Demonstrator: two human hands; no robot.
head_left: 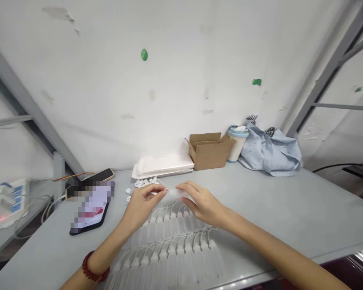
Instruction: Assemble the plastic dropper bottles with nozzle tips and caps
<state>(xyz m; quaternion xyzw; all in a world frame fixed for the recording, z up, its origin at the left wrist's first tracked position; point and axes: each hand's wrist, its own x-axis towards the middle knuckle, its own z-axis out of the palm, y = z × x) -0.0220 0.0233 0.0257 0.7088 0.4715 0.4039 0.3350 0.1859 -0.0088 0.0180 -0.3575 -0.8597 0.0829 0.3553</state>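
Observation:
Near the middle of the table, my right hand (204, 203) has its thumb and fingers closed around a translucent white plastic tube (173, 195). At the tube's left end, my left hand (147, 200) is in a pinch; what lies between its fingertips is too small and blurred to make out. Below both hands lie two rows of similar translucent tubes (181, 257), each with a narrow neck and a thin white loop. Several small white caps (142, 183) are piled just behind my left hand, with a few loose ones beside them.
Behind the hands, a stack of white flat sheets (163, 165), an open cardboard box (210, 155), a lidded cup (237, 145) and a light blue cloth bag (269, 153) stand by the wall. Two phones (92, 209) and a power strip (6, 205) with cables are at left.

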